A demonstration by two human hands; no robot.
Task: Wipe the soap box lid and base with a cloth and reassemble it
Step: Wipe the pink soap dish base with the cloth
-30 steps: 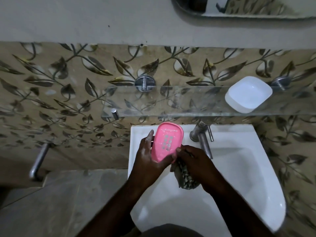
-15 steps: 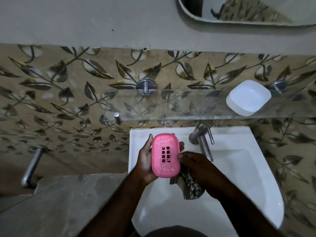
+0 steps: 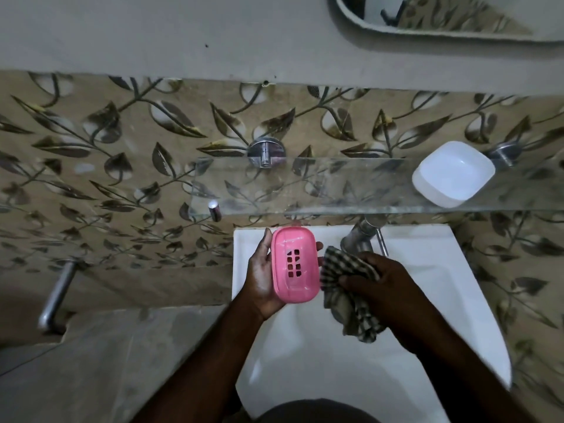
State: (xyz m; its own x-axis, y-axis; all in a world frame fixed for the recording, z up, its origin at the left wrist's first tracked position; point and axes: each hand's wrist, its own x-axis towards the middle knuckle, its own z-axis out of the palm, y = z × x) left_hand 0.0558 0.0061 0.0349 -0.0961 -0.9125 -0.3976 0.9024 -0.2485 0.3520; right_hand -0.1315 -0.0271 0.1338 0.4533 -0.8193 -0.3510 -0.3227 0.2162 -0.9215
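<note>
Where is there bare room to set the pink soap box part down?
Glass shelf: bare from its left bracket to the white soap box part. Grey ledge left of the sink: bare. Crowded: by the tap, with left hand holding the pink soap box part, right hand and cloth.

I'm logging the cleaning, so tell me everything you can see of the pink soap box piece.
The pink soap box piece is a glossy plastic rounded rectangle with a cluster of rectangular slots in its middle. It faces the camera, held over the white sink's back left corner. The left hand cradles it from beneath, thumb along its left edge, fingertips showing past the right. A checked cloth sits close beside its right edge; contact is unclear.
</note>
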